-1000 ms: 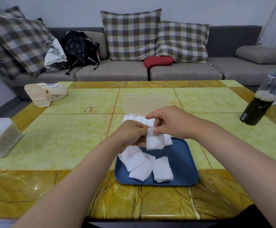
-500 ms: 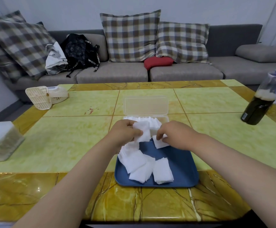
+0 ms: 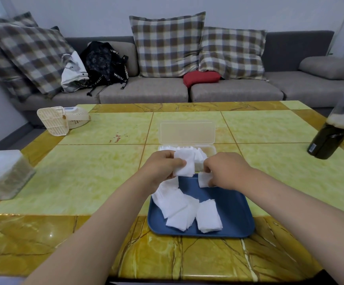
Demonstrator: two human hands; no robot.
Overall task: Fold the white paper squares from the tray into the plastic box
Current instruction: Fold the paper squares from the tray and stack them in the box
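The left hand [image 3: 163, 167] grips a soft white paper square [image 3: 184, 164] just before the clear plastic box [image 3: 210, 150] (lid [image 3: 187, 132] upright), while the right hand [image 3: 226, 171] pinches another square [image 3: 204, 179] at the blue tray's [image 3: 234, 212] far edge. More squares [image 3: 183, 208] overlap on the tray's left half; yellow counter [image 3: 85, 177] spreads wide either side.

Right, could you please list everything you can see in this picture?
table: one, yellow-green.
tray: one, blue, near edge.
paper squares: several, white, on tray.
plastic box: one, clear, open, behind tray, part-filled.
bottle: one, dark, right edge.
fan: one, cream, far left.
container: one, whitish, left edge.
sofa: one, grey, behind table.
cushions: four plaid, one red, one grey, on sofa.
bags: one black, one white, on sofa.
left hand: holds lifted square by box.
right hand: pinches far square on tray.
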